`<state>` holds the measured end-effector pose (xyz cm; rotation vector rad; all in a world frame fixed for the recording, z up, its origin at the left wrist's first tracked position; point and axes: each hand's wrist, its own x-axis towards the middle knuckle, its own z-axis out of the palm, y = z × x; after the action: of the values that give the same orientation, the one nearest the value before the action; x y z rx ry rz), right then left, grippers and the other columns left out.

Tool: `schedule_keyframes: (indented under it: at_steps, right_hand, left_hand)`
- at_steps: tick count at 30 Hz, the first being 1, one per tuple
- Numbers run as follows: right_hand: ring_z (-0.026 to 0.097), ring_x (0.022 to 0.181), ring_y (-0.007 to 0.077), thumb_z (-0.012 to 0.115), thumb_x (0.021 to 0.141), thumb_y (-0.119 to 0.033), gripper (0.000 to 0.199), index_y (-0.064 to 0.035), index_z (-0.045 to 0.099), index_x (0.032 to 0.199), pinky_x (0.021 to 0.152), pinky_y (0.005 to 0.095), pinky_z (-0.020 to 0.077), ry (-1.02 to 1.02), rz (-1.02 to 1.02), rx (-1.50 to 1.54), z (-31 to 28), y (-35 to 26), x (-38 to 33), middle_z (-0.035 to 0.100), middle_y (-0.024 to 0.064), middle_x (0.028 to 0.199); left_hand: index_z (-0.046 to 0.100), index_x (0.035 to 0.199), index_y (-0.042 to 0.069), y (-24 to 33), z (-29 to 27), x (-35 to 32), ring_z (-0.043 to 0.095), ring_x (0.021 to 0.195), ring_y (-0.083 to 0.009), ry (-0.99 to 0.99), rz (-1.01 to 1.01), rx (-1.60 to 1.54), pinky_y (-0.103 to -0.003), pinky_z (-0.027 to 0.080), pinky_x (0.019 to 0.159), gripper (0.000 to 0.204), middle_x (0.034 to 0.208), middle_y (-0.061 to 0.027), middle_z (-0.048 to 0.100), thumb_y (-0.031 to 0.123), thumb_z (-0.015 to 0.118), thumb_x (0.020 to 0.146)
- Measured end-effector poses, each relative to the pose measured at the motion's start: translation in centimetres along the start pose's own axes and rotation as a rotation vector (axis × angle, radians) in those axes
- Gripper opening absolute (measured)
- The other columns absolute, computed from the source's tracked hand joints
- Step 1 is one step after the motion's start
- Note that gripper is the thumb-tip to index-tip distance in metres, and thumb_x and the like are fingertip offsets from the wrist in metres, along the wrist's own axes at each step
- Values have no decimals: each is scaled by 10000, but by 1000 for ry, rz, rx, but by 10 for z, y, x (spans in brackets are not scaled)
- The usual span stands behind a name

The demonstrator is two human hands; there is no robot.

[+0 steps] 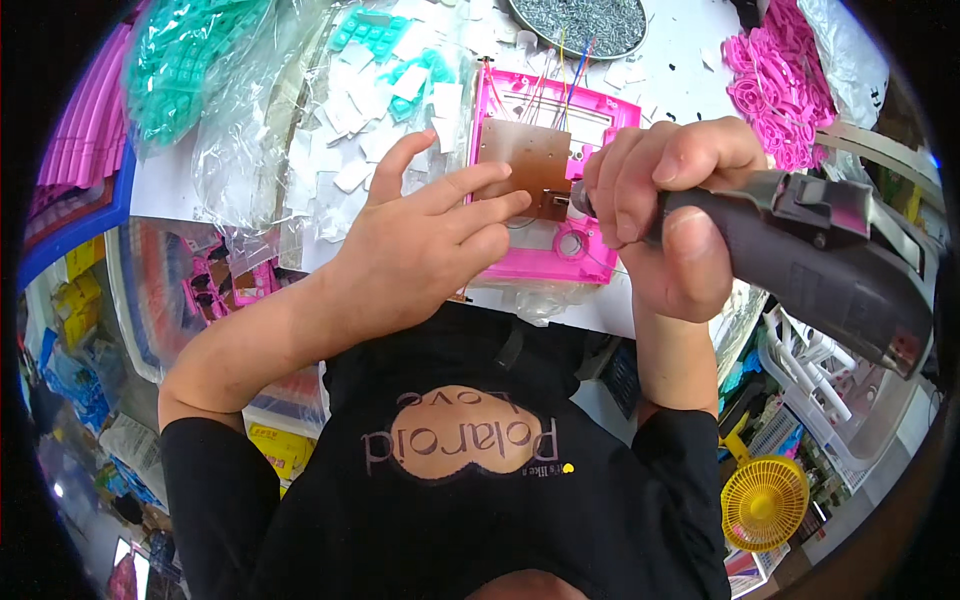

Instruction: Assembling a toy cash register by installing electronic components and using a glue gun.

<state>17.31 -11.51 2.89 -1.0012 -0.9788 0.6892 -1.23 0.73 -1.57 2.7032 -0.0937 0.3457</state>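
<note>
A bright pink plastic housing (540, 264) lies on the white table in front of me. Inside it sits a brown circuit board (525, 150), with thin coloured wires (573, 75) running out at its far edge. My left hand (420, 235) reaches over the housing's left side, fingers apart, the index and middle fingertips at the board. My right hand (665, 205) is wrapped round a dark grey power screwdriver (810, 265). The tool points left, its nose close to the board's right edge. My fingers partly hide the housing's right side.
Beyond the housing stands a round dish of small metal screws (585, 22). White pieces (345, 115) and turquoise keypads (195, 60) in clear plastic lie to the left. Pink parts (780, 85) are heaped at the far right. A yellow fan (764, 503) is at the lower right.
</note>
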Motion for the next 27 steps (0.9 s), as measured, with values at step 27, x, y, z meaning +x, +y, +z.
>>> schedule_keyframes:
  at_steps: [27]
  right_hand:
    - [523,544,85,682,960,-429,338,-187,501,1111,543,274,397,-210,-28,196,0,-35,3,599,-54,745]
  left_hand:
    - [680,1006,131,9,20,8,698,1113,-201,322,-129,-301,-626,52,1210,147,1077,-1,756,96,742,877]
